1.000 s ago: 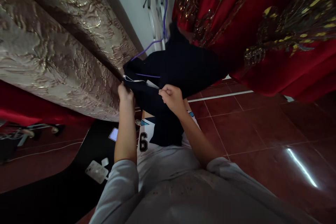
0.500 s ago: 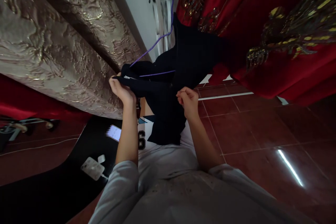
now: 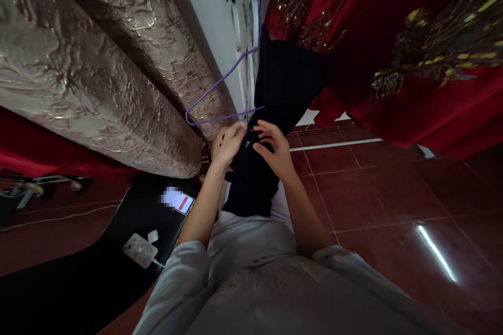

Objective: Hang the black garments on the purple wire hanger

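The far end of the purple hanger is hidden by the dark cloth; whether the fingertips of the left hand pinch this cloth, I cannot tell; the screen of the lit phone is partly blurred into squares; the beige curtain, the red cloth and the black table are cut off by the edges.

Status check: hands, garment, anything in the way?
Left hand at dark garment, grip unclear. Right hand open over it. Purple hanger: one end bare, other hidden by garment. Red fabric alongside, not blocking hands.
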Demonstrator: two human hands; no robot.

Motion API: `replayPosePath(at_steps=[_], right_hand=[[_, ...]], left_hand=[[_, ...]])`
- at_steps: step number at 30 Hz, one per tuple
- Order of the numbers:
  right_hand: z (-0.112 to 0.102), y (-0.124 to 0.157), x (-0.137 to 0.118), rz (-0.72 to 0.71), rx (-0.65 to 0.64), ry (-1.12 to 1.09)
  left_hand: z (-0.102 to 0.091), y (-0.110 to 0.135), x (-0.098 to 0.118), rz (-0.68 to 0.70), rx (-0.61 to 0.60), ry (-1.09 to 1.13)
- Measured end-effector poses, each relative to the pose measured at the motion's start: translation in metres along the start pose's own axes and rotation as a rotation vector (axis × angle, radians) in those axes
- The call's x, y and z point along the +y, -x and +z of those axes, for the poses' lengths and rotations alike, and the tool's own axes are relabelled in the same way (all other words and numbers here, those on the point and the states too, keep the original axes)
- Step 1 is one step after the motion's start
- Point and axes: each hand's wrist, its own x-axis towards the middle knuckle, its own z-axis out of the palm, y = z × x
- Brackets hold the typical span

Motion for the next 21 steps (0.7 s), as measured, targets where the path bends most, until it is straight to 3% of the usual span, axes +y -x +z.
replayPosePath(at_steps=[2,5,7,10,12,14,18,21], right_hand=[[-0.010,-0.014,0.006,-0.108,-0.069,0.102],[-0.026,-0.046,0.021,-0.161,-0.101,0.297],[-0.039,-0.068,0.035,-0.143,-0.028,0.392],[-0.065,-0.090,0.059,-0.079,0.226,0.385],[-0.084,-0.096,0.070,0.012,0.381,0.356],[-0.100,-0.094,0.075,0.179,0.419,0.325],[-0.104,-0.073,0.071,0.602,0.281,0.183],[-0.090,-0.050,0.069,0.729,0.211,0.202]], left_hand=[[0.013,-0.002,0.011,0.050,-0.093,0.007],[0.024,-0.002,0.022,0.085,-0.268,0.014],[0.026,0.004,0.026,0.137,-0.346,-0.014],[0.025,0.016,0.031,0.193,-0.381,-0.040],[0.021,0.022,0.035,0.199,-0.373,-0.018],[0.019,0.026,0.040,0.198,-0.353,0.039],[0.018,0.024,0.047,0.170,-0.260,0.257],[0.020,0.023,0.049,0.148,-0.211,0.366]])
